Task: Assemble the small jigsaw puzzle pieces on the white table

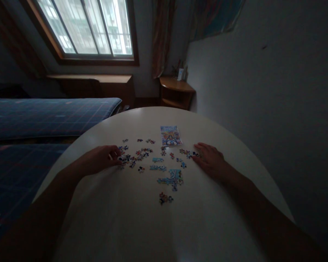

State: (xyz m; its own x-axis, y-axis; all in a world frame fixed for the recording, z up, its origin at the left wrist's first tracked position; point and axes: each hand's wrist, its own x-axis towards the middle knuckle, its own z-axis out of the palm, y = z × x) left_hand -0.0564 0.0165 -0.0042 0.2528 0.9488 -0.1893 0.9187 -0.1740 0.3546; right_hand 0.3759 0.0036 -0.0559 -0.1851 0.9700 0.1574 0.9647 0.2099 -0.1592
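Observation:
Loose jigsaw puzzle pieces (pixel 139 155) lie in a spread on the round white table (pixel 112 218). My left hand (pixel 105 158) is at the left end of this spread, fingers curled but apart, touching or just over the pieces there. On the other side my right hand (pixel 210 159) rests with its fingers stretched out, beside a small group of pieces (pixel 188 153). Between the hands sits a joined light-blue puzzle section (pixel 175 177), with two smaller joined strips (pixel 157 167) above it. Nearer to me is a small brown-and-orange cluster (pixel 164 198).
A colourful picture sheet (pixel 171 135) lies beyond the pieces. Left of the table is a bed with a blue plaid cover (pixel 49 116). Behind stand a wooden corner shelf (pixel 177 84) and a desk (pixel 109 78) under the window. A white wall (pixel 262 91) rises at the right.

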